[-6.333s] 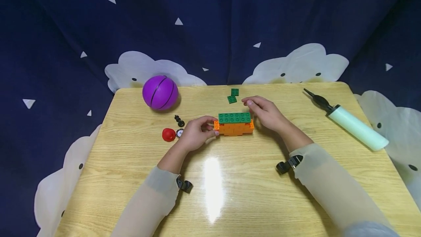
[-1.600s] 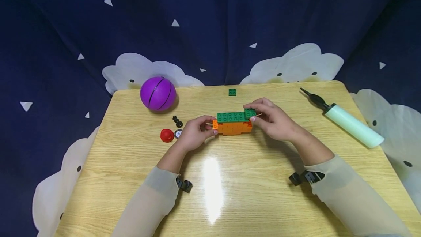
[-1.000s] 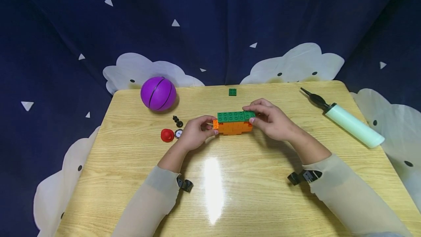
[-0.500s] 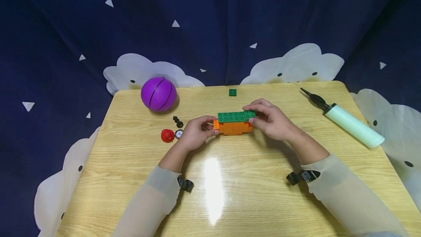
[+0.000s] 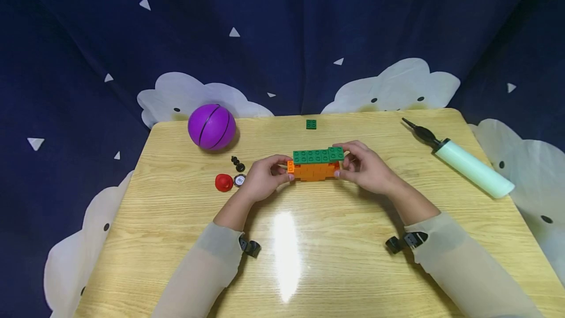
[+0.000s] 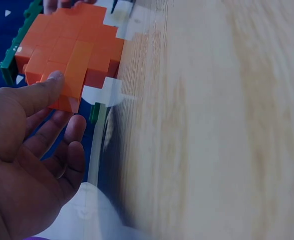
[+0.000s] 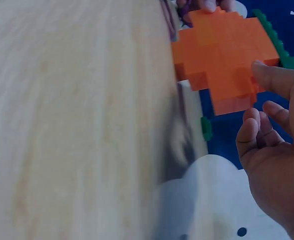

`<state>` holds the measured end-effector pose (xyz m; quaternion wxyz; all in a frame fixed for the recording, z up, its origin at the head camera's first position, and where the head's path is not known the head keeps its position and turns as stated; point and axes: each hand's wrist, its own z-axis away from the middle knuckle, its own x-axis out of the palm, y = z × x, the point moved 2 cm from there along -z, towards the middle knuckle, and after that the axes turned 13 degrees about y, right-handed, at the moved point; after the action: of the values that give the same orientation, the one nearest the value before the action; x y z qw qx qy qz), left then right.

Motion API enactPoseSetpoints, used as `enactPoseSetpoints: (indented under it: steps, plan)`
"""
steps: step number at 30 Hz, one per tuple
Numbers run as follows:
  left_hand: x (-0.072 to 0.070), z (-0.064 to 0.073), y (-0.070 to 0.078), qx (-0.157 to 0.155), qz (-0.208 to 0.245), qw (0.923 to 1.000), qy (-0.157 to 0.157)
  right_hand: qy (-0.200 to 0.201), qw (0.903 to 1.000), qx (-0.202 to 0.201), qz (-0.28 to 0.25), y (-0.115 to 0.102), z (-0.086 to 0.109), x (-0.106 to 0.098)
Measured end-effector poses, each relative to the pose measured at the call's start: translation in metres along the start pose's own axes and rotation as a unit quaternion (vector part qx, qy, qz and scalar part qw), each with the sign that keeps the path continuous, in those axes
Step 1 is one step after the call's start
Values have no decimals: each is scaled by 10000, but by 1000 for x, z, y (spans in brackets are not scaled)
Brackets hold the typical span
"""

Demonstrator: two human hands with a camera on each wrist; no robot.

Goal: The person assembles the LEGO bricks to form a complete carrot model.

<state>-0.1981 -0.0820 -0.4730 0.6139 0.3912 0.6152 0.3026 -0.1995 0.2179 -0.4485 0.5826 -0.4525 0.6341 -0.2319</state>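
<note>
A structure of orange toy building bricks (image 5: pixel 313 172) stands upright in the middle, stepped and narrower toward the bottom. Along its top runs a row of green bricks (image 5: pixel 311 156); the rightmost green brick (image 5: pixel 336 154) overhangs slightly. My left hand (image 5: pixel 260 179) pinches the left end, thumb in front and fingers behind. At the right end, my right hand (image 5: pixel 368 171) grips the structure, its thumb pressed on the orange front. Both wrist views show the orange face (image 6: pixel 66 47) with a thumb against it. A loose green brick (image 5: pixel 311 124) lies near the far edge.
On the left are a purple ball (image 5: pixel 212 127), a small black stacked piece (image 5: pixel 238 164), a red hat-shaped piece (image 5: pixel 223 182) and a round white-faced disc (image 5: pixel 240 180). A pale green hand pump (image 5: pixel 474 167) lies at the right of the wooden table (image 5: pixel 335 259). A dark blue curtain hangs behind.
One of two loose green bricks has gone from the far edge to the top row's right end, placed by my right hand. That hand's thumb has since slid down onto the orange bricks.
</note>
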Motion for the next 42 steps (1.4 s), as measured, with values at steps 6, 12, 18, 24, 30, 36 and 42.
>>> enactPoseSetpoints:
  steps: [6, 12, 18, 24, 30, 36, 42]
  plan:
    - [1, -1, 2, -8, 62, 10000, -50, -88, 9998, 106, 167, 14, 3, 4]
    - [5, -4, 3, 59, 26, 10000, -65, -49, 9989, 14, 477, 19, 4, 6]
    - [7, -7, 4, 35, 44, 9999, -90, -33, 9974, 109, 705, 21, 4, 6]
    - [6, -12, 4, 62, -41, 9997, -219, -19, 9966, 154, 807, 21, 5, 5]
    - [2, -19, 6, 81, -61, 9986, -522, -34, 9964, 114, 843, 21, 5, 5]
    - [-1, -24, 6, 16, -106, 9946, -1033, -48, 9966, 95, 814, 20, 6, 4]
    - [-2, -30, 6, 132, -300, 9927, -1164, -46, 9966, 116, 810, 23, 6, 4]
